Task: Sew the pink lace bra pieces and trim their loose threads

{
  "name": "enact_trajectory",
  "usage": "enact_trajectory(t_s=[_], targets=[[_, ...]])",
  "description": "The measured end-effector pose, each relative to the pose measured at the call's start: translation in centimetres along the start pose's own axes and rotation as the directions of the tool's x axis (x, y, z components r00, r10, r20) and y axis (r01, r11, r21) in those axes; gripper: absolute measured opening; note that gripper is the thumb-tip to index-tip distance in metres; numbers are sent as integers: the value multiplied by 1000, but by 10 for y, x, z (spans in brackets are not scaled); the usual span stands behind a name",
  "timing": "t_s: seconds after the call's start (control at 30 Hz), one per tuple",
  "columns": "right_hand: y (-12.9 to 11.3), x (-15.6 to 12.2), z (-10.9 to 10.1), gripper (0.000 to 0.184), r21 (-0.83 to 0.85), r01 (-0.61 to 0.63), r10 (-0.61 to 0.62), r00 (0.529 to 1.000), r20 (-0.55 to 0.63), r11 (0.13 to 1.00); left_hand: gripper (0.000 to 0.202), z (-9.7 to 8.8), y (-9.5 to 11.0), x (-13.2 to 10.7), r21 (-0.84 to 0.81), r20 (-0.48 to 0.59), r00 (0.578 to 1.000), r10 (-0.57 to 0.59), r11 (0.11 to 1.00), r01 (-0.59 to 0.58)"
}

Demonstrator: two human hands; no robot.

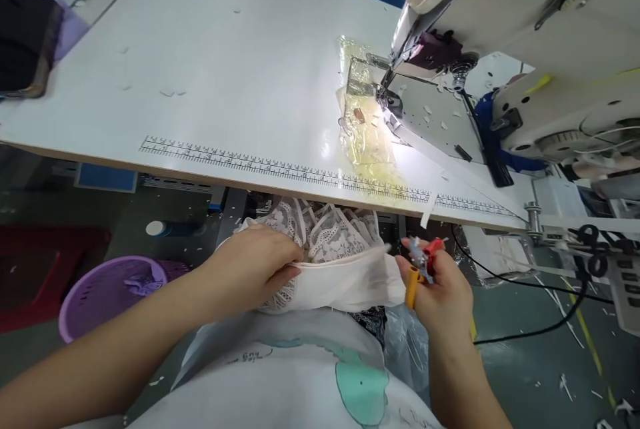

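Note:
A pale garment with lace cups, which looks like a bra [345, 282], lies across my lap below the table edge. My left hand [257, 259] is closed on its upper edge, thumb and fingers pinching the fabric beside a lace cup. The plain band stretches from there to my right hand [445, 289]. That hand is closed around a small tool with red, grey and orange parts, which looks like thread snips [413, 286]. Its fingertips are at the band's right end; whether they also grip the fabric I cannot tell.
A lit sewing machine [480, 9] stands at the right on a white table [270, 82] with a printed ruler [280, 166] along its front edge. A phone [27, 42] lies at the far left. A purple basket [105, 296] and a red stool [45, 269] are on the floor.

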State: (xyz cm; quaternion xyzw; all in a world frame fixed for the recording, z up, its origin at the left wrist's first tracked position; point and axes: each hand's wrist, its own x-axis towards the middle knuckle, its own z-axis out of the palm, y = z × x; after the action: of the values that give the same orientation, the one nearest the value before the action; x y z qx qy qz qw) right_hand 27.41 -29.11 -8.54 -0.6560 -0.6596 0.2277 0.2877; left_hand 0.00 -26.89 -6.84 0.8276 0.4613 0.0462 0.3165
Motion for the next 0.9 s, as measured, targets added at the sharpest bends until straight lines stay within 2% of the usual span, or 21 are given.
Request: enact_trajectory(t_s=[0.07,0.1,0.17,0.23,0.3,0.37,0.43,0.5,0.57,0.63,0.7,0.8,0.87,0.9], targets=[[-13,4,9,28,106,115,-126,986,106,988,22,-1,10,5,22,17,998,52,998,-52],[-20,6,14,25,189,157,-195,959,204,969,21,-1,15,8,30,35,997,67,997,-68],[-33,10,23,16,321,177,-302,866,397,930,20,-1,23,12,40,84,993,85,995,-88],[-41,12,30,10,357,141,-315,810,494,923,25,-1,24,13,60,139,984,107,991,-116],[-42,12,33,10,372,75,-278,802,529,925,33,-2,15,8,98,130,981,143,983,-156],[-38,10,32,12,396,7,-241,803,545,918,34,-5,-1,-4,123,35,984,177,976,-180],[-32,8,30,14,412,-49,-210,802,559,910,30,-7,-19,-19,85,-127,972,199,978,-189],[-29,8,28,14,418,-119,-171,787,593,901,29,-10,-33,-32,-14,-258,955,145,988,-154],[-27,7,28,15,426,-205,-130,761,636,881,26,-11,-37,-38,-118,-331,943,41,989,-85],[-27,5,28,16,429,-272,-101,735,670,861,21,-10,-30,-36,-195,-387,919,-80,981,3],[-28,1,27,15,429,-294,-96,722,686,854,17,-7,-16,-30,-274,-443,881,-164,961,41],[-26,-6,24,15,397,-264,-115,691,714,879,13,3,7,-14,-394,-493,843,-215,919,3],[-22,-9,22,17,373,-233,-130,670,731,898,18,12,17,-2,-447,-506,835,-217,894,-39],[-19,-9,20,16,380,-221,-140,675,724,898,21,16,22,4,-459,-506,839,-201,886,-64]])
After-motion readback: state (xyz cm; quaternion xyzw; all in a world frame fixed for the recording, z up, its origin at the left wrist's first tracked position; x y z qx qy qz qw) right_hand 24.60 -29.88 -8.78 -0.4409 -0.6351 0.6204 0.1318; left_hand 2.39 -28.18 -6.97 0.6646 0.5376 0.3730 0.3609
